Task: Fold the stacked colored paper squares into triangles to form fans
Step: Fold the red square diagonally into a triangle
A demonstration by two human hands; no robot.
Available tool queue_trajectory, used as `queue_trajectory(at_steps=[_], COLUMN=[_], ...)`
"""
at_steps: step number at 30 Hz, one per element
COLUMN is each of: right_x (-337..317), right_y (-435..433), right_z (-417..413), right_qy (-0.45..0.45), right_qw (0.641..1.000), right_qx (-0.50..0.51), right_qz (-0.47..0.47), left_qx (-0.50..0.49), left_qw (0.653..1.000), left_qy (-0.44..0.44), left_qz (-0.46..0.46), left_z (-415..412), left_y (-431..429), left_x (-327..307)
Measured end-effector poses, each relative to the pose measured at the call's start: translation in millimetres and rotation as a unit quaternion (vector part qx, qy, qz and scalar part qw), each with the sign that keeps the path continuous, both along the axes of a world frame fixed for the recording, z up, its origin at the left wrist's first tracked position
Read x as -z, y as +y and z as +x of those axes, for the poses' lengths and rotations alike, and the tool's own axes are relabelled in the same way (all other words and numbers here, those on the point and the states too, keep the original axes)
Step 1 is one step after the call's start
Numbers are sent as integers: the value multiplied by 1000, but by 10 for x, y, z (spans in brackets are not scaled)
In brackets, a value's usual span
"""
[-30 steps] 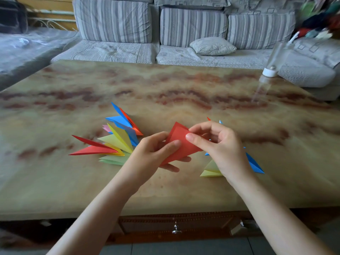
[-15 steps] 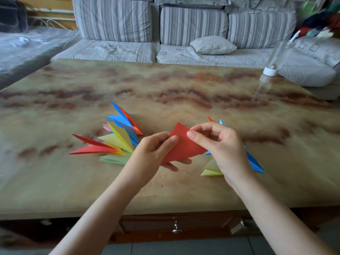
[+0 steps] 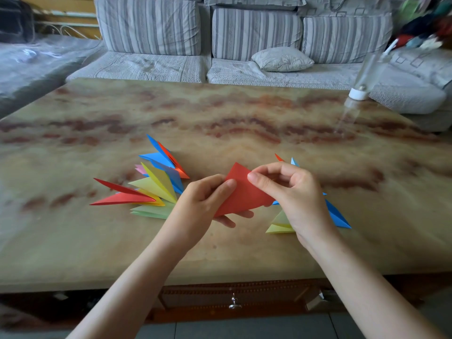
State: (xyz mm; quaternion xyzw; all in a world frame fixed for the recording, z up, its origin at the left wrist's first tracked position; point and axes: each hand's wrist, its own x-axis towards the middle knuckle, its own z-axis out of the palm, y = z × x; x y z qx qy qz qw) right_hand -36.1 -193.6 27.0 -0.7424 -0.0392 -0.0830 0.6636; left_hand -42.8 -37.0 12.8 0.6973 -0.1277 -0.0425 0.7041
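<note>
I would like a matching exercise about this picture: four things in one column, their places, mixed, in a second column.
1 red paper
2 pillow
3 bottle
4 big fan of triangles

A on the sofa
B far right of the table
C pinched by left hand and right hand
D lying left of both hands

Pairs: 1-C, 2-A, 3-B, 4-D

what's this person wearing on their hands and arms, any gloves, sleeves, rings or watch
Nothing shows. The left hand and right hand are bare: no gloves or rings. The left forearm and right forearm are bare down to the frame's edge, with no sleeve, watch or bracelet in view.
</note>
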Motion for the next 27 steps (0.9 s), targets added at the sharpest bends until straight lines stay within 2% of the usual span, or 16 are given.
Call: queue_trajectory(at_steps=[18,27], right_x=[11,20], right_y=[-4,6], right_z=[-1,-1], right_qy=[-5,-20], right_qw=[1000,1000], right_qx=[4,-4], right_qz=[-3,-16], left_qx=[-7,-65], left_qw=[1000,996], left_qy=[-8,-22], left_qz=[11,53], left_z=[14,5], left_y=[-9,-28], left_x=[30,66])
